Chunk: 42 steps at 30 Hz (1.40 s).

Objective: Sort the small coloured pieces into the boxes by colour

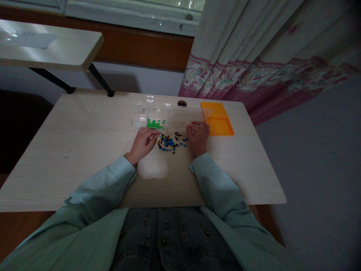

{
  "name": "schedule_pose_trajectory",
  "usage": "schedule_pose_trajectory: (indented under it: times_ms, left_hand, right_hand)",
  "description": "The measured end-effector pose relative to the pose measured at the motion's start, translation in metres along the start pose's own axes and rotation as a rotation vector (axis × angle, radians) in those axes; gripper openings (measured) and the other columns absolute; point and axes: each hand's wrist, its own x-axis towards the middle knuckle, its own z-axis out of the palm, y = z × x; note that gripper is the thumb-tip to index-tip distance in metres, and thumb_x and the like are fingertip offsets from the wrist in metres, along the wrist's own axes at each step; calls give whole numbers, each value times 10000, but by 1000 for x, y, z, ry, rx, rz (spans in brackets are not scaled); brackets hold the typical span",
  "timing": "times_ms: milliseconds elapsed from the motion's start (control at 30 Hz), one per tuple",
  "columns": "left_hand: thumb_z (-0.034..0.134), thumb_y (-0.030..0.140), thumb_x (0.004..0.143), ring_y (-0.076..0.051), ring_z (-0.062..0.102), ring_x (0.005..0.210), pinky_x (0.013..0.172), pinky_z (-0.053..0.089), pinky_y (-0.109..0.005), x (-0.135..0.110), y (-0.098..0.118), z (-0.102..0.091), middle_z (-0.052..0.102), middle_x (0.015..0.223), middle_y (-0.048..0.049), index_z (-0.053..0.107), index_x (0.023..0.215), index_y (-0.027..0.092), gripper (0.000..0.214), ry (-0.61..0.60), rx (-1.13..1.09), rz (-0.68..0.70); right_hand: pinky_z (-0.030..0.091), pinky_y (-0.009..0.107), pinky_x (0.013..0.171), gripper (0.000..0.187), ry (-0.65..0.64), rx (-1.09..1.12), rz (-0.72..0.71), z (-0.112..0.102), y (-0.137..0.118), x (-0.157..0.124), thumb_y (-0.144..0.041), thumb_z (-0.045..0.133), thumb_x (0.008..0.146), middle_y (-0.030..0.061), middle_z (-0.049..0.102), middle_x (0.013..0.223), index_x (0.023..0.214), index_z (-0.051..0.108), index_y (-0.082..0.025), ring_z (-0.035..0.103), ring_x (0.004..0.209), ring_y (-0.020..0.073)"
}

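Loose small bricks (169, 142) between left hand (143, 144) and right hand (199, 137), fingertips of both nearly together, any hold unclear.

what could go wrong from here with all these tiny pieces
The loose pile lies on the table between the left hand and the right hand, so a brush from either might scatter it.
The clear box is close to both hands; a bump could jolt the green pieces out of their compartment.
The pale pieces near the right hand show only faintly, so some might be overlooked.
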Motion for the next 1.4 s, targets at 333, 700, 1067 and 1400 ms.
schedule_pose_trajectory:
  times_ms: [333,700,1067,1400]
  left_hand:
    - [482,329,971,-215,571,924,881,422,-376,0,-2,-10,657,898,-52,680,1039,217,237,2,62,-34]
    - [631,429,879,-254,528,955,892,393,-412,-2,-10,-17,639,938,-61,687,909,217,222,-151,299,-52]
    - [662,423,860,-266,502,994,867,373,-410,-4,-4,-15,634,952,-55,679,892,231,196,-157,338,-108]
    - [668,387,846,-269,508,943,826,386,-407,-4,-5,-11,633,918,-63,691,881,234,158,-145,278,-90]
  right_hand:
    - [421,433,961,162,99,46,-101,-2,-3,2,-310,592,908,73,679,972,874,723,-221,562,998,227]
    - [435,415,937,164,102,47,-104,-2,-5,2,-309,608,901,58,698,932,852,733,-215,589,958,220]
    - [425,414,936,206,58,46,-89,-2,-5,1,-336,573,919,72,685,934,871,727,-209,581,960,218]
    - [432,418,928,209,60,45,-88,-1,-3,2,-344,565,920,59,687,921,860,725,-224,586,950,220]
